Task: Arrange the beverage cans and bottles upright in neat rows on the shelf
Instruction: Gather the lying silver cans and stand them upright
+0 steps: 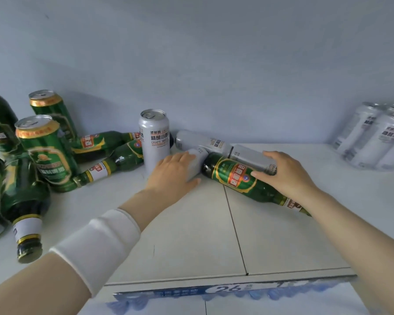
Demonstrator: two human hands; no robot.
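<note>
Closest to the viewer, a white cuff [96, 246] is covering the left forearm above the white shelf [191, 235]. At left, green bottles [25, 201] are lying tumbled around two upright green cans [44, 151]. An upright silver can [154, 137] is standing mid-shelf. Just beside it, the left hand [175, 171] is gripping a fallen silver can [197, 159], fingers curled round its end. The right hand [287, 176] is holding a second fallen silver can [250, 156], fingers curved over it, thumb resting on a lone green bottle [234, 178] lying against it. Far right, a pack of silver cans [371, 137] is sitting by the back wall.
</note>
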